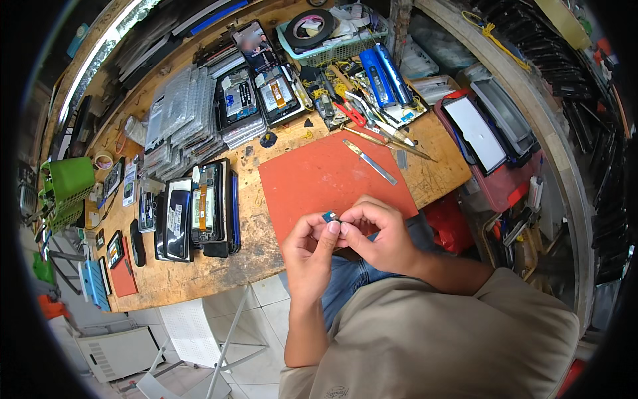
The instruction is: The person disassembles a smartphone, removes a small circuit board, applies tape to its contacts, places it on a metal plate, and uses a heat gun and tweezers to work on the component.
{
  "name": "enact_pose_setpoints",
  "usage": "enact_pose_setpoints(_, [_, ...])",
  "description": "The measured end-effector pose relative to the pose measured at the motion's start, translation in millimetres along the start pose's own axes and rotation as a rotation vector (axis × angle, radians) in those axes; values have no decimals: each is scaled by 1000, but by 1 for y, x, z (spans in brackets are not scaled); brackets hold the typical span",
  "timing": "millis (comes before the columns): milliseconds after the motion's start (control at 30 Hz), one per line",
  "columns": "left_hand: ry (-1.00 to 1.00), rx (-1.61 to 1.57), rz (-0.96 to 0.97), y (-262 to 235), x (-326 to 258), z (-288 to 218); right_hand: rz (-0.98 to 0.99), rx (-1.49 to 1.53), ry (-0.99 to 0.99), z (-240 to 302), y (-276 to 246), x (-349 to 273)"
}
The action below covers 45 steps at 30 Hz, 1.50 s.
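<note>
Over the near edge of a red-orange mat [312, 173], both hands meet around a small blue circuit board [329, 217] with a pale spot on it. My left hand [311, 249] pinches the piece between thumb and fingers. From the other side, my right hand [379, 229] closes thumb and fingertips at the piece's edge; a dark bit shows between the fingertips, too small to name. Metal tweezers [370, 161] lie on the mat beyond the hands.
Opened phones [212, 203] stand left of the mat, beside stacked clear plastic cases [179, 123]. Farther back lie a tray of tools [352, 100], two blue cylinders [385, 76] and a basket [339, 50] holding black tape. A white chair [189, 326] stands below the table's left side.
</note>
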<state>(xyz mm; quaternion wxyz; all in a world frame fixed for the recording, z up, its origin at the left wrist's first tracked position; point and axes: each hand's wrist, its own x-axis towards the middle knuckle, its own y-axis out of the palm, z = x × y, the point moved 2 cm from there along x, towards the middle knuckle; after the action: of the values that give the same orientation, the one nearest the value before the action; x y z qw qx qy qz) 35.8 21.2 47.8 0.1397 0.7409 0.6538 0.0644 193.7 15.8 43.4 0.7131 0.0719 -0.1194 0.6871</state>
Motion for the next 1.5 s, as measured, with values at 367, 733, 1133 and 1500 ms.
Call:
enact_pose_setpoints(367, [133,433,-8,-3,-6,1,12,-123,-25,8,-8,2])
enact_pose_setpoints(733, [64,334,94,-3,-7,-2,199,-38,4,5,-19,7])
enact_pose_setpoints(1133, [299,750,-8,2,-6,-9,218,-48,-11,8,-16,7])
enact_pose_setpoints(1500, [460,991,-38,3,-16,-11,244,-118,-182,10,-13,6])
